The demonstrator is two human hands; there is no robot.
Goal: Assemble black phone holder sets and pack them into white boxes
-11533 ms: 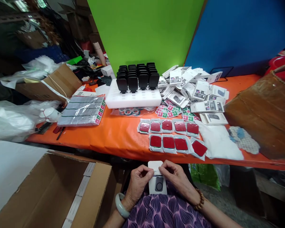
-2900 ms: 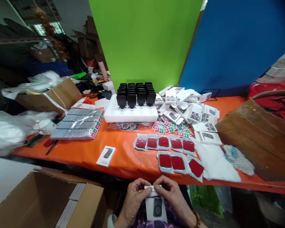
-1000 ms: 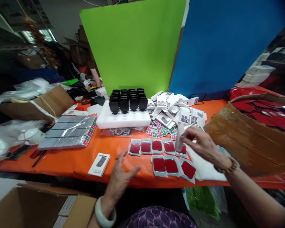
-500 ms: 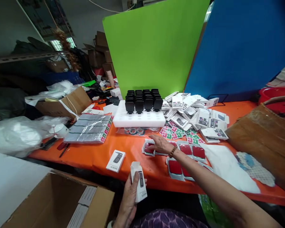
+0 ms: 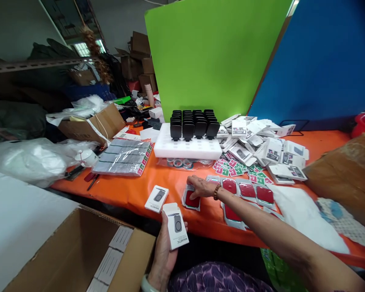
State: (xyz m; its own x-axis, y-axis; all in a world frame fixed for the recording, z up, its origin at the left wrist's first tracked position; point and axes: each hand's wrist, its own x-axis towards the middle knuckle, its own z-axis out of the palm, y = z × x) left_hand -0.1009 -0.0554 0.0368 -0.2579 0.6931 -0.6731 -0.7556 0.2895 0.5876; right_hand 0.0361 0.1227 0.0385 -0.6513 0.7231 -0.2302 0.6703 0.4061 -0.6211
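My left hand (image 5: 164, 247) is closed around a white box printed "MAGNETIC" (image 5: 177, 229), with its end flap standing up. A similar white box (image 5: 156, 198) lies flat on the orange table just beyond it. On the table my right hand (image 5: 202, 188), with a beaded bracelet at the wrist, grips a red square pad in a clear-and-grey wrapper (image 5: 192, 202) by its upper edge, thumb and fingers over it. More wrapped red pads (image 5: 246, 190) lie in rows to the right, some hidden under my right forearm.
Black phone-holder-like pieces (image 5: 187, 131) stand in a white foam block (image 5: 185, 151). Right of it is a heap of white boxes (image 5: 272, 150) and pink and green cards (image 5: 231, 167). An open carton (image 5: 140, 251) with stacked white boxes stands at lower left; a brown sack-like container (image 5: 343, 166) at right.
My right hand has drawn one wrapped red pad toward me and left, apart from its row. My left hand has turned its box so the printed front faces up more. The view has shifted left.
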